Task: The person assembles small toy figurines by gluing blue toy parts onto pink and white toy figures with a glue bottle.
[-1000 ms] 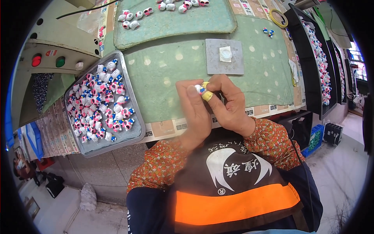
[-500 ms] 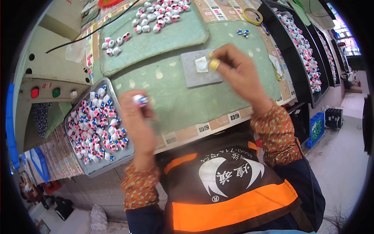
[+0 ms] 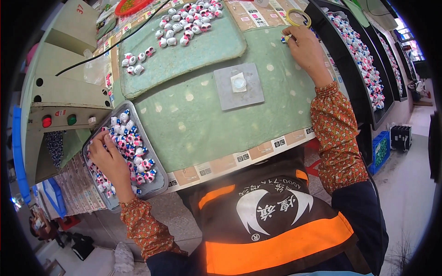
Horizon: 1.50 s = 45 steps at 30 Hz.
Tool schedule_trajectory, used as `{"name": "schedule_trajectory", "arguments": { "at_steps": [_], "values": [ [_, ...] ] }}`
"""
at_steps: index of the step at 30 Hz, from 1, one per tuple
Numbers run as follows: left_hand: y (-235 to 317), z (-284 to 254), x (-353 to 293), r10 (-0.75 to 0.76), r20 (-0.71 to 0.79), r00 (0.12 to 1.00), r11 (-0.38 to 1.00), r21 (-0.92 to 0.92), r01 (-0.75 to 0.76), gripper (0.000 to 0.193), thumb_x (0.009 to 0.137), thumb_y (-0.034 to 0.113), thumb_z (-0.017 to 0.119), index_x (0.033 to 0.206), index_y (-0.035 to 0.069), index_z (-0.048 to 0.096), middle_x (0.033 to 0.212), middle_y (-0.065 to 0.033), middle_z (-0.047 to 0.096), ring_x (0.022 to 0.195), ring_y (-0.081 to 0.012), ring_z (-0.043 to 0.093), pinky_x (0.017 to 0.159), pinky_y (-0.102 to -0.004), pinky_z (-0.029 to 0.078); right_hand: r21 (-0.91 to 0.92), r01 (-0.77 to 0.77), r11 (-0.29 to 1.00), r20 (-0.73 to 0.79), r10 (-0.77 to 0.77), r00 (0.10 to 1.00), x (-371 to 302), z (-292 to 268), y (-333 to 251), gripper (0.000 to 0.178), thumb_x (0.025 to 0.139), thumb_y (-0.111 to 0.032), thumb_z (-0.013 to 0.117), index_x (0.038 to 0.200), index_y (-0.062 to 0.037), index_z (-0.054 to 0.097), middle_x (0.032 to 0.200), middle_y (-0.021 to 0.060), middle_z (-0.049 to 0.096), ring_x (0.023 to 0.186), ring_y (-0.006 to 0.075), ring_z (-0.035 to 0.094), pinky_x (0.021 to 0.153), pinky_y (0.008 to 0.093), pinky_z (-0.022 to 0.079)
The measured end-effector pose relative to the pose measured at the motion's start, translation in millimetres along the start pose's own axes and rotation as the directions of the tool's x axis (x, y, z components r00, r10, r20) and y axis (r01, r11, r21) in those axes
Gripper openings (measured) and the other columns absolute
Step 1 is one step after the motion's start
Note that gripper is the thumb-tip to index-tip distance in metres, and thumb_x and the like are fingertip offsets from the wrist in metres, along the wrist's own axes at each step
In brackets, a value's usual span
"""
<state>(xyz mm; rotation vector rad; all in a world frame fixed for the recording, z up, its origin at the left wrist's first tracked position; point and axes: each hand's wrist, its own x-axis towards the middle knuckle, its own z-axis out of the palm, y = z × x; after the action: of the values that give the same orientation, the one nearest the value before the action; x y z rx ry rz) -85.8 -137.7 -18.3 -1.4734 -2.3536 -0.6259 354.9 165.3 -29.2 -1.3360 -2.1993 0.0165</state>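
My left hand point(image 3: 107, 155) is over the grey metal tray point(image 3: 159, 184) at the left, fingers loosely apart among the many small white, pink and blue toy figures point(image 3: 138, 152). I see no figure held in it. At the far right of the green work surface, my right hand point(image 3: 306, 48) has its fingertips pinched at a small blue-and-white piece point(image 3: 283, 40); the fingers partly hide it. Yellow covers sit on its fingertips. Between the hands lies a grey square plate point(image 3: 251, 99) bearing a whitish square pad with a round clear spot point(image 3: 239, 83).
A green board point(image 3: 207, 55) at the back carries several white-and-pink heads point(image 3: 184, 27). Yellow tape point(image 3: 298, 18) lies at the far right. Black trays of figures point(image 3: 357, 55) line the right side. A machine with red and green buttons point(image 3: 60, 120) stands left; a black cable point(image 3: 106, 48) crosses behind.
My left hand has gone from above the work surface to the tray, and the figure it held no longer shows in it. My right hand has left the grey plate for the small blue pieces.
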Motion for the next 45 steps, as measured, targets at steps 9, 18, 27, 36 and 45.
{"name": "schedule_trajectory", "arguments": {
  "at_steps": [9, 18, 27, 36, 45],
  "values": [
    [61, 0, 56, 0.151, -0.005, 0.988, 0.953, -0.263, -0.147, 0.02, 0.101, 0.018, 0.051, 0.105, 0.005, 0.067, 0.103, -0.0107, 0.065, 0.1, -0.0289, 0.057, 0.091, -0.0387, 0.039, -0.213, 0.262, 0.941, 0.124, -0.24, 0.963, -2, -6, -7, 0.024, 0.084, -0.002, 0.054, 0.102, -0.0102, 0.067, 0.096, 0.0116, 0.061, 0.102, 0.0317, 0.059, 0.086, 0.0441, 0.049],
    [126, 73, 122, 0.24, 0.217, 0.946, 0.868, -0.484, -0.109, 0.027, 0.099, 0.026, 0.055, 0.102, 0.003, 0.069, 0.098, -0.0137, 0.069, 0.094, -0.0306, 0.063, 0.083, -0.0422, 0.049, -0.359, 0.291, 0.887, 0.228, -0.219, 0.949, -1, -7, -15, 0.016, 0.085, -0.005, 0.055, 0.101, -0.0034, 0.055, 0.095, 0.0142, 0.061, 0.098, 0.0335, 0.059, 0.086, 0.045, 0.048],
    [189, 126, 137, 0.232, 0.236, 0.944, 0.973, -0.055, -0.225, 0.037, 0.094, 0.043, 0.059, 0.096, 0.006, 0.066, 0.096, -0.0179, 0.071, 0.096, -0.0369, 0.066, 0.078, -0.0506, 0.052, -0.081, 0.211, 0.974, 0.238, -0.187, 0.953, -45, -23, -58, 0.02, 0.085, -0.009, 0.059, 0.101, -0.0019, 0.051, 0.091, 0.0189, 0.06, 0.09, 0.0391, 0.057, 0.078, 0.0489, 0.047],
    [161, 106, 122, 0.155, 0.392, 0.907, 0.874, -0.482, 0.059, 0.032, 0.092, 0.034, 0.06, 0.101, 0.004, 0.06, 0.097, -0.0145, 0.07, 0.09, -0.0276, 0.066, 0.074, -0.0408, 0.053, 0.158, 0.01, 0.987, 0.263, -0.052, 0.963, -42, -39, -43, 0.012, 0.087, -0.005, 0.059, 0.097, 0.0011, 0.056, 0.087, 0.0164, 0.06, 0.085, 0.0317, 0.06, 0.073, 0.0401, 0.047],
    [148, 20, 51, 0.212, 0.671, 0.71, 0.04, -0.732, 0.68, 0.02, 0.098, 0.023, 0.053, 0.113, 0.011, 0.056, 0.099, -0.0014, 0.061, 0.082, -0.0061, 0.051, 0.067, -0.0223, 0.044, 0.222, 0.155, 0.963, 0.247, -0.209, 0.946, -48, -30, -48, 0.018, 0.089, -0.002, 0.055, 0.106, -0.0001, 0.064, 0.092, 0.0144, 0.06, 0.089, 0.0328, 0.058, 0.08, 0.041, 0.047]
  ]
}}
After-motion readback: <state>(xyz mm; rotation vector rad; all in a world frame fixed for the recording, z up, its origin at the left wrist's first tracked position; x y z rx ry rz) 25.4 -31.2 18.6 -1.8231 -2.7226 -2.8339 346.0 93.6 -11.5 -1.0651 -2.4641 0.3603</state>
